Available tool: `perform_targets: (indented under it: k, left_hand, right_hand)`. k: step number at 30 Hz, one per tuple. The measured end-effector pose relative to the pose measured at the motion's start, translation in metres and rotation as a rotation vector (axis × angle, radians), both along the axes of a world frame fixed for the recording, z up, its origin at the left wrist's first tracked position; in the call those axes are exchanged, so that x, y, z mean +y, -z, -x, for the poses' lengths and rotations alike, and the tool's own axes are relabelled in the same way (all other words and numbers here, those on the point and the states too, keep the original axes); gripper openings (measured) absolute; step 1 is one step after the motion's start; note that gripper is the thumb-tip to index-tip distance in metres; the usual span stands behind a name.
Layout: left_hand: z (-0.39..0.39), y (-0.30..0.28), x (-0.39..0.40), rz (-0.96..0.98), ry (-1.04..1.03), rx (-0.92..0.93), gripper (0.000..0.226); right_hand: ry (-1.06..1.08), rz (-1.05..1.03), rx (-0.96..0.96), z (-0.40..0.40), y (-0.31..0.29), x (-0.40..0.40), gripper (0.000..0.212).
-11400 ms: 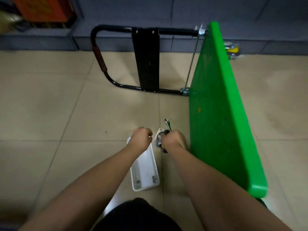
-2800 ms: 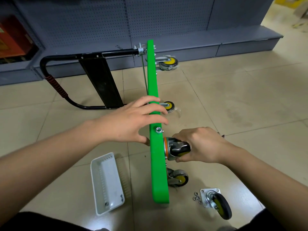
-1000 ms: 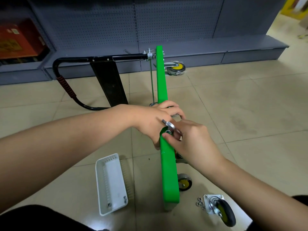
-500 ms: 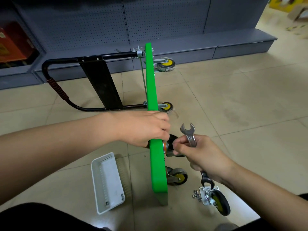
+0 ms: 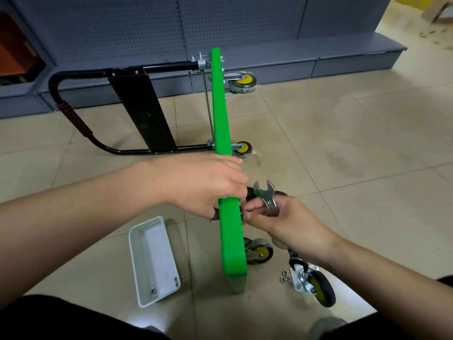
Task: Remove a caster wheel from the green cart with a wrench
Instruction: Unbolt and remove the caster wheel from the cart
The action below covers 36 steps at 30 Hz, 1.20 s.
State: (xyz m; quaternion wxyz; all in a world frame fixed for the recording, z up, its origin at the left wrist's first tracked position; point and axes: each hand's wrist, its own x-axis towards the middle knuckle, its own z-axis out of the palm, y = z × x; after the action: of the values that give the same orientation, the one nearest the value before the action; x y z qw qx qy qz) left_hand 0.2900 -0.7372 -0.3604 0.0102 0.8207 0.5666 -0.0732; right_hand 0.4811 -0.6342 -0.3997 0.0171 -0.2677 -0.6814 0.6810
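The green cart stands on edge on the floor. The left hand clamps its top edge; the right hand grips the wrench beside the caster wheel. Support the wheel while loosening its nut.

A single head-worn wide-angle view looks forward and steeply down, close above the fingers at frame centre. Beyond the fingers lies tiled floor, ending at grey shelving across the top.
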Motion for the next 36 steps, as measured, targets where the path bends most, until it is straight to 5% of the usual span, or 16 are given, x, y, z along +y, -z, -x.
perform_targets:
  k: [21, 30, 36]
  left_hand:
    - [-0.002, 0.002, 0.0, -0.032, 0.012, -0.015, 0.032]
    - [-0.003, 0.002, -0.001, -0.023, -0.011, -0.035, 0.033]
    - [-0.003, 0.003, 0.0, -0.047, -0.003, -0.06, 0.032]
  right_hand:
    - [-0.053, -0.154, 0.014, 0.0, 0.003, 0.004, 0.012]
    - [-0.095, -0.237, -0.079, 0.008, 0.024, 0.005, 0.041]
    - [-0.036, -0.335, -0.072, 0.01, 0.024, 0.005, 0.029]
